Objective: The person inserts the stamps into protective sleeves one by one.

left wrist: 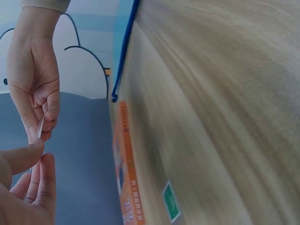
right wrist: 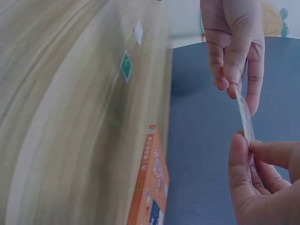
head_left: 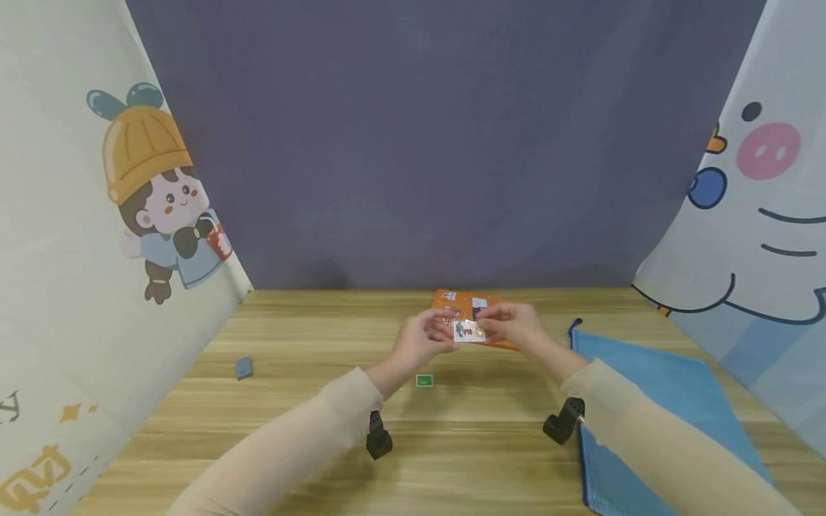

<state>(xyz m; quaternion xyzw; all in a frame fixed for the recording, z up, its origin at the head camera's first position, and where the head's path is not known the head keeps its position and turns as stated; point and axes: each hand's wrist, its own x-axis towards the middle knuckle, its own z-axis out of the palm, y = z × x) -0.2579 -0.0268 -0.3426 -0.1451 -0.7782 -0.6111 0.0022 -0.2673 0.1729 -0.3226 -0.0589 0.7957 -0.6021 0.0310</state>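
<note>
A small white picture card [head_left: 469, 331] with printed figures is held up above the table between both hands. My left hand [head_left: 419, 338] pinches its left edge with thumb and fingers. The opposite edge is pinched by my right hand [head_left: 514, 326]. In the right wrist view the card [right wrist: 244, 115] appears nearly edge-on, spanning from one hand to the other. Behind and below the hands lies an orange box [head_left: 445, 299] with printed pictures, partly hidden by them. Nearer me on the table is a small green card [head_left: 424, 380] with a white border.
A grey-blue small block-like object [head_left: 244, 368] lies on the left of the wooden table [head_left: 310, 337]. At the right a blue mesh zip pouch [head_left: 665, 401] lies flat under my right forearm. A dark cloth panel [head_left: 413, 143] stands along the back edge, with printed sheets on both sides.
</note>
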